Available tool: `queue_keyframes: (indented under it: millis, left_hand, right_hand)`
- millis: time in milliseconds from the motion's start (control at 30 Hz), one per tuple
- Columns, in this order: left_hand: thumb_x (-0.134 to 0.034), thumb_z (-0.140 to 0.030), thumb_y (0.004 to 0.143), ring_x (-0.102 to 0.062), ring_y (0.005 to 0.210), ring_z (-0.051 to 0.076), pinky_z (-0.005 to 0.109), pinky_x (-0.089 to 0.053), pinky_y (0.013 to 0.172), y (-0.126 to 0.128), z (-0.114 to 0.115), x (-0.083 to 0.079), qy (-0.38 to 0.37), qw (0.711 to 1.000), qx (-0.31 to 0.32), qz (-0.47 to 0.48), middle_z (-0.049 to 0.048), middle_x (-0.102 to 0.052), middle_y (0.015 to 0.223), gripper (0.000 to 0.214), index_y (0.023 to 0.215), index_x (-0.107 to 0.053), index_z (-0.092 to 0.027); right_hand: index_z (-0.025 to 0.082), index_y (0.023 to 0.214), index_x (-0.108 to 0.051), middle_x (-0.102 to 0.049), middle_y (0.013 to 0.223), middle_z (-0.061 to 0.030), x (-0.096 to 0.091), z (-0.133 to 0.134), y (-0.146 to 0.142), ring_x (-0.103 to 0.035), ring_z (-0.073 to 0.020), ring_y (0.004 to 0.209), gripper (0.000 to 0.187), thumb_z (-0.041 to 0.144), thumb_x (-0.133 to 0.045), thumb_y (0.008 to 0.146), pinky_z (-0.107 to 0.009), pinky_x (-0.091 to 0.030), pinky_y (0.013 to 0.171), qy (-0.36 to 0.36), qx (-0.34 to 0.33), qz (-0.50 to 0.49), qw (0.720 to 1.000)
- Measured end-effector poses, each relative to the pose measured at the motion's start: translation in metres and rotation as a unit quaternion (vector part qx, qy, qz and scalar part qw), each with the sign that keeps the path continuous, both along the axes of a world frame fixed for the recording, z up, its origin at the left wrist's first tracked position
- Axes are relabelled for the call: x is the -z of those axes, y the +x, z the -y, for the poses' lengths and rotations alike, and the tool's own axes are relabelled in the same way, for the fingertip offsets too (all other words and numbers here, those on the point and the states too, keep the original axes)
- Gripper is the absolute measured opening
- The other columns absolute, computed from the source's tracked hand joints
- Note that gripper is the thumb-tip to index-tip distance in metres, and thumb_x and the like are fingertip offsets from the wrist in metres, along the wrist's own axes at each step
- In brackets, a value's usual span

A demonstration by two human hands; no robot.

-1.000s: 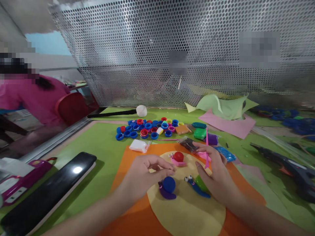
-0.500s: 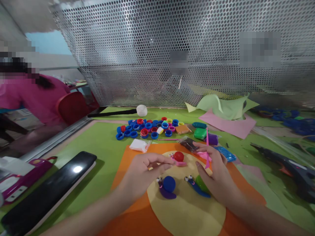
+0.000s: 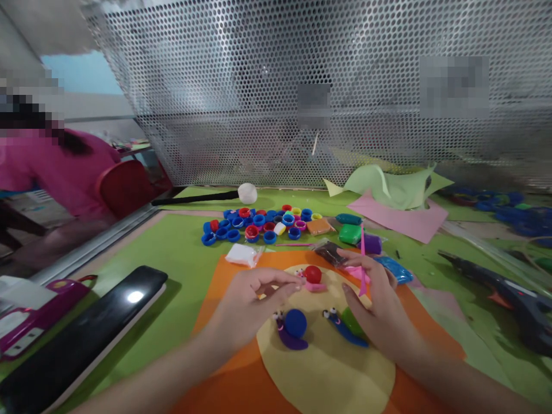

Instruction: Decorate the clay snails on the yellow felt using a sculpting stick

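My left hand (image 3: 260, 302) is closed in a pinch beside the head of a pink clay snail with a red ball shell (image 3: 313, 275). What its fingertips hold, if anything, is too small to tell. My right hand (image 3: 377, 305) holds a thin pink modelling tool (image 3: 363, 264) upright between its fingers, the thumb apart. Below my left fingers lies a purple snail with a blue shell (image 3: 295, 324). A blue snail with a green shell (image 3: 352, 323) lies partly behind my right thumb. All three rest on a yellow paper circle (image 3: 328, 374) over an orange sheet (image 3: 215, 322).
Many bottle caps (image 3: 259, 221) are spread behind the sheet, near clay packets (image 3: 350, 233). A glue gun (image 3: 504, 293) lies at right. A long black case (image 3: 86, 333) is at left. A perforated metal panel (image 3: 267, 115) stands behind. A person in pink (image 3: 56, 167) sits far left.
My left fingertips have drawn very slightly left, away from the pink snail. My right hand with the pink tool has hardly moved.
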State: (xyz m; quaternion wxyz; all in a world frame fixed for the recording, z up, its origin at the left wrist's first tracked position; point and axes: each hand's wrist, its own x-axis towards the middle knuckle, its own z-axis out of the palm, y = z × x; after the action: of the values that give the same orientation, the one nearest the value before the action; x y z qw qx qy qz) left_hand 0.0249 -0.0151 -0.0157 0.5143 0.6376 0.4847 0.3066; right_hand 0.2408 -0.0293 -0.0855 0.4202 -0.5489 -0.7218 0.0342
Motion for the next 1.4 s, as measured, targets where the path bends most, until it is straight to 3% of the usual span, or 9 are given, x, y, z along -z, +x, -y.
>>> queue_keyframes:
  millis: [467, 700, 967, 1233, 1400]
  left_hand:
    - [-0.074, -0.030, 0.061, -0.065, 0.080, 0.020, 0.029, -0.051, 0.069, 0.0004, -0.0014, 0.0015, 0.004, 0.998, -0.043, 0.040, 0.0032, -0.072, 0.075, 0.016, 0.060, -0.061, -0.019]
    - [-0.059, -0.031, 0.077, -0.065, 0.080, 0.016, 0.024, -0.049, 0.068, 0.0003, 0.0013, -0.0020, 0.001, 1.000, -0.009, 0.000, 0.0015, -0.073, 0.091, 0.015, 0.082, -0.070, -0.023]
    - [-0.071, -0.029, 0.063, -0.065, 0.078, 0.019, 0.028, -0.050, 0.069, -0.0001, 0.0016, -0.0004, -0.001, 0.999, -0.031, 0.039, 0.0023, -0.072, 0.074, 0.013, 0.061, -0.061, -0.020]
    - [-0.058, -0.032, 0.079, -0.060, 0.069, 0.012, 0.022, -0.046, 0.063, -0.0001, -0.0001, 0.0002, 0.002, 1.000, 0.005, 0.001, 0.0011, -0.072, 0.089, 0.015, 0.081, -0.069, -0.023]
    - [-0.066, -0.031, 0.071, -0.062, 0.077, 0.017, 0.025, -0.049, 0.067, -0.0002, 0.0027, -0.0013, -0.010, 1.000, -0.007, 0.026, 0.0032, -0.071, 0.080, 0.012, 0.068, -0.064, -0.019]
  right_hand:
    - [0.024, 0.105, -0.038, -0.053, 0.122, -0.0109, -0.0004, 0.0003, -0.0001, -0.049, -0.0294, 0.112, 0.019, 0.021, -0.038, 0.086, -0.046, -0.031, 0.084, 0.004, 0.001, 0.006, 1.000]
    - [0.024, 0.105, -0.039, -0.054, 0.121, -0.0110, -0.0004, 0.0001, -0.0001, -0.049, -0.0293, 0.112, 0.019, 0.022, -0.040, 0.086, -0.045, -0.031, 0.084, 0.002, 0.005, 0.012, 1.000]
    - [0.024, 0.105, -0.038, -0.054, 0.123, -0.0102, -0.0006, 0.0007, 0.0004, -0.049, -0.0287, 0.113, 0.019, 0.021, -0.039, 0.086, -0.046, -0.030, 0.085, -0.002, 0.000, 0.004, 1.000]
    - [0.024, 0.105, -0.038, -0.053, 0.122, -0.0105, -0.0001, 0.0005, 0.0002, -0.049, -0.0292, 0.112, 0.020, 0.020, -0.039, 0.085, -0.047, -0.030, 0.084, 0.000, -0.003, 0.003, 1.000]
    - [0.024, 0.104, -0.038, -0.055, 0.121, -0.0109, -0.0018, 0.0006, -0.0008, -0.051, -0.0280, 0.110, 0.019, 0.020, -0.040, 0.085, -0.046, -0.031, 0.083, 0.006, 0.001, 0.004, 1.000]
